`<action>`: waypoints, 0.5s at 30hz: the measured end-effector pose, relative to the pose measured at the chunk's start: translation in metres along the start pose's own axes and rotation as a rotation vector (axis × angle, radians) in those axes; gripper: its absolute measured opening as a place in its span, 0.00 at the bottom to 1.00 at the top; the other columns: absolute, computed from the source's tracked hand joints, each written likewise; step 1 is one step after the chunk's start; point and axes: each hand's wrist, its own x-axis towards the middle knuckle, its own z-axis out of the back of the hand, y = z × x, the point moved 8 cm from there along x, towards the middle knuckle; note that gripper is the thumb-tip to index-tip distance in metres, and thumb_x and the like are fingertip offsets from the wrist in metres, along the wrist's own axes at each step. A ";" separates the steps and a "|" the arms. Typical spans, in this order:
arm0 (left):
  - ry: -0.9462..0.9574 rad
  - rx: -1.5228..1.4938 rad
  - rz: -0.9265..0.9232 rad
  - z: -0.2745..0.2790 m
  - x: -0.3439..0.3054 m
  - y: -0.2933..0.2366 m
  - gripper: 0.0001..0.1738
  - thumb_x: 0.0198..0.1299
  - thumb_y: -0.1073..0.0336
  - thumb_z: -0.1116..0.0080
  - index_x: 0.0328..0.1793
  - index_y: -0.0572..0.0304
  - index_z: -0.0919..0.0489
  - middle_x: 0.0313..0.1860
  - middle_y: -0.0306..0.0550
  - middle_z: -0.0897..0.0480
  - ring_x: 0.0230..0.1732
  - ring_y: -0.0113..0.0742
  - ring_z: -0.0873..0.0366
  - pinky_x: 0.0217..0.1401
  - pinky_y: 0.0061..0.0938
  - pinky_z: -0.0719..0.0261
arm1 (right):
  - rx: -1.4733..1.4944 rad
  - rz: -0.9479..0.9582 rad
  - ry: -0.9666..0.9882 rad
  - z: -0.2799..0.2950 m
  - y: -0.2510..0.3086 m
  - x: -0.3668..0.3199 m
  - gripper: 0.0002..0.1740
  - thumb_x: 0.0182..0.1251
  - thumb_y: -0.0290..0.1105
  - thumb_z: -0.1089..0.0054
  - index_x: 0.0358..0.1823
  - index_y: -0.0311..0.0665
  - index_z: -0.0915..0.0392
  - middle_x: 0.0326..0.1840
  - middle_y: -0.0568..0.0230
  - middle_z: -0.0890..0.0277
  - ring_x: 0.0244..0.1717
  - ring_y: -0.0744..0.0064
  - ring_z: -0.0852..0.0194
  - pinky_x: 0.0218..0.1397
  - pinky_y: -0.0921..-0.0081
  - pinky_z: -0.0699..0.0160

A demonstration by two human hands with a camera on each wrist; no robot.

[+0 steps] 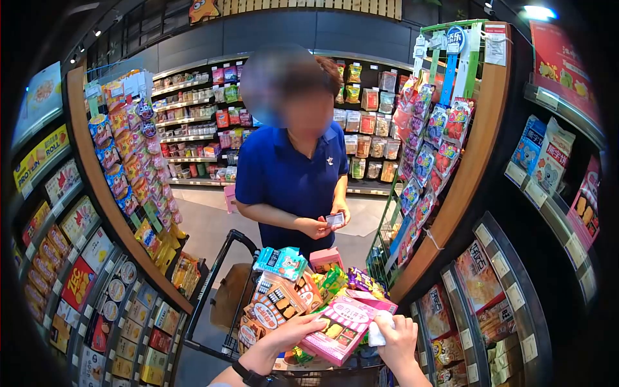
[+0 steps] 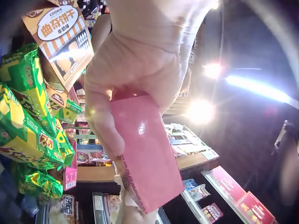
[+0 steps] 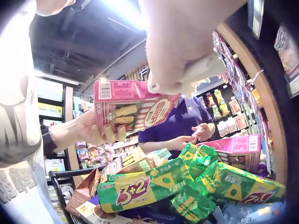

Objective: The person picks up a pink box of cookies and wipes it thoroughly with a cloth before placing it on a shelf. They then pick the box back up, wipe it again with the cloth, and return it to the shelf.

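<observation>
My left hand (image 1: 290, 332) grips a pink cookie box (image 1: 338, 330) by its left side, tilted above the heaped cart; in the left wrist view the thumb and fingers wrap round one end. The right hand (image 1: 401, 342) holds a crumpled white cloth (image 1: 380, 327) against the box's upper right edge. Under and behind the box lie a brown-and-orange cookie box (image 1: 280, 298), a teal snack bag (image 1: 282, 263), another pink box (image 3: 236, 148) and several green biscuit packs (image 3: 140, 189).
The black-framed shopping cart (image 1: 193, 319) stands in front of me. Beyond it a person in a blue polo shirt (image 1: 290, 161) holds a small whitish item (image 1: 335, 220). Snack shelves (image 1: 122, 284) flank both sides, with hanging candy bags (image 1: 445, 122) on a right-hand rack.
</observation>
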 end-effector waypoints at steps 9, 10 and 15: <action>-0.059 0.291 -0.165 -0.013 0.008 -0.012 0.35 0.63 0.49 0.43 0.72 0.58 0.35 0.53 0.45 0.22 0.53 0.25 0.27 0.55 0.20 0.29 | 0.281 -0.216 -0.077 0.017 -0.036 -0.002 0.29 0.44 0.27 0.38 0.55 0.43 0.23 0.42 0.54 0.33 0.43 0.52 0.35 0.49 0.61 0.35; -0.148 0.569 -0.181 -0.023 -0.004 -0.027 0.38 0.62 0.46 0.43 0.73 0.57 0.37 0.55 0.48 0.22 0.54 0.30 0.26 0.58 0.24 0.30 | 0.383 -0.163 -0.073 0.017 -0.027 0.001 0.30 0.44 0.28 0.38 0.56 0.43 0.24 0.43 0.54 0.32 0.44 0.52 0.35 0.50 0.61 0.35; -0.002 0.813 -0.320 -0.059 -0.005 -0.028 0.44 0.59 0.39 0.43 0.75 0.57 0.41 0.60 0.55 0.24 0.59 0.37 0.26 0.61 0.28 0.31 | 0.309 -0.074 0.160 -0.008 0.007 0.006 0.36 0.45 0.32 0.33 0.62 0.47 0.28 0.48 0.53 0.32 0.48 0.52 0.34 0.51 0.61 0.34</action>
